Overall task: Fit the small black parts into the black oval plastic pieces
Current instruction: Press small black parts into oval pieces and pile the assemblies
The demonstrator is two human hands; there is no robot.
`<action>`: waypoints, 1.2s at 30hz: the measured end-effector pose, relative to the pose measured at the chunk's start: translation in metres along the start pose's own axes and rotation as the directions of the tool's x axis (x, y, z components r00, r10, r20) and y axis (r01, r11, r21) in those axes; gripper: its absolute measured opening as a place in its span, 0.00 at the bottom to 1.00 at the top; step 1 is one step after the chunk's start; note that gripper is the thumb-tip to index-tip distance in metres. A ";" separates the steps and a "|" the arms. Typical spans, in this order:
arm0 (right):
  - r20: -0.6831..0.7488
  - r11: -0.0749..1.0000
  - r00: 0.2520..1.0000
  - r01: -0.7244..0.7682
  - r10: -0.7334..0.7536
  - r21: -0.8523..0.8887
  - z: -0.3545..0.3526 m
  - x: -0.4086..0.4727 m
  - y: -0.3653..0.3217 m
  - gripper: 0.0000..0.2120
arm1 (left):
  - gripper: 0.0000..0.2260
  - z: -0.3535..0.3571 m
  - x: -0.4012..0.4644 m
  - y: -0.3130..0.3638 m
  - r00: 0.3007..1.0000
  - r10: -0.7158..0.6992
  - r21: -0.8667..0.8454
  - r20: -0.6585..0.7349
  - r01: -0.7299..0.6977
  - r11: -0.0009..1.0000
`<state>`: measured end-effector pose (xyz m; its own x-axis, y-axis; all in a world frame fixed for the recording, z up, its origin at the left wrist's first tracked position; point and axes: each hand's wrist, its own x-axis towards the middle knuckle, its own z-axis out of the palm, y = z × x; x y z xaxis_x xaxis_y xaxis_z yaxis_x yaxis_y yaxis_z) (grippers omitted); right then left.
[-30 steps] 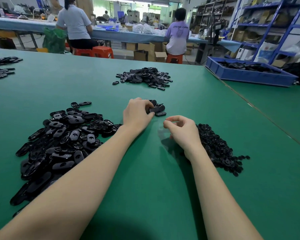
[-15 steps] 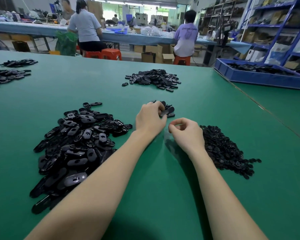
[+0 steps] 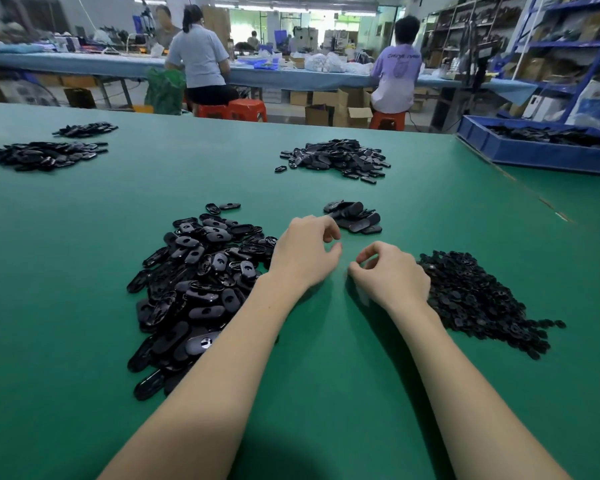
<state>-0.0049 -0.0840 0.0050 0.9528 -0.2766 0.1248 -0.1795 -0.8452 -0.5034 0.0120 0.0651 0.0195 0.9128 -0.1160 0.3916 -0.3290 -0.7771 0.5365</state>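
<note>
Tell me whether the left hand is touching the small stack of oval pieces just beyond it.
Apart. The head view shows green mat between the left hand and the small stack.

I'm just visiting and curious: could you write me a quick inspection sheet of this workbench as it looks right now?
Surface: green matte table, seam running along its right side.
Job's things: large heap of black oval plastic pieces left of the hands; heap of small black parts on the right; small stack of oval pieces just beyond the hands.
Clutter: three further black piles farther back.
Hands: left hand and right hand hover close together, fingers curled; nothing visibly held.
Cables: nothing seen on the table.
Surroundings: blue plastic bin of black parts at right, seated workers at a far bench, orange stools, cardboard boxes, shelving.
</note>
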 end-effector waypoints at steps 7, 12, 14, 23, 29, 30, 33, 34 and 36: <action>0.048 1.000 0.999 0.013 -0.012 -0.021 0.001 0.005 -0.002 0.08 | 0.09 -0.033 0.007 -0.030 0.986 -0.165 0.171 -0.002 0.163 0.972; 0.045 1.000 0.999 0.010 -0.009 -0.028 0.001 0.006 0.003 0.08 | 0.12 -0.040 0.006 -0.040 0.970 -0.243 0.194 -0.008 0.240 0.951; 0.041 1.000 0.999 0.013 -0.012 -0.026 0.002 0.007 0.001 0.08 | 0.16 -0.043 0.006 -0.045 0.955 -0.295 0.233 -0.003 0.288 0.929; 0.046 0.999 0.999 0.008 -0.007 -0.032 0.001 0.004 -0.002 0.07 | 0.16 -0.043 0.005 -0.049 0.927 -0.374 0.155 0.014 0.368 0.917; 0.053 0.999 0.999 0.013 -0.011 -0.034 -0.001 0.002 -0.002 0.08 | 0.12 -0.041 0.010 -0.033 0.954 -0.296 -0.088 -0.043 0.291 0.953; 0.060 0.999 0.998 0.011 -0.009 -0.035 -0.001 0.002 -0.003 0.08 | 0.11 -0.040 0.010 -0.029 0.954 -0.299 -0.171 -0.031 0.290 0.942; 0.102 1.000 0.995 0.011 -0.009 -0.019 -0.005 0.002 -0.003 0.08 | 0.07 -0.031 0.007 -0.017 0.948 -0.308 -0.323 0.082 0.318 0.892; 0.127 1.000 0.992 0.014 -0.014 0.002 -0.008 0.004 -0.002 0.08 | 0.06 -0.026 0.007 -0.012 0.941 -0.312 -0.375 0.128 0.337 0.864; 0.182 0.995 0.983 0.017 -0.035 0.097 -0.017 0.007 0.002 0.06 | 0.04 -0.015 0.007 0.000 0.914 -0.323 -0.542 0.246 0.406 0.736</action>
<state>-0.0027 -0.0952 0.0195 0.9871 -0.1593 -0.0156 -0.1385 -0.8017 -0.5815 0.0144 0.0738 0.0332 1.0000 -0.0066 0.0009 -0.0027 -0.2842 0.9588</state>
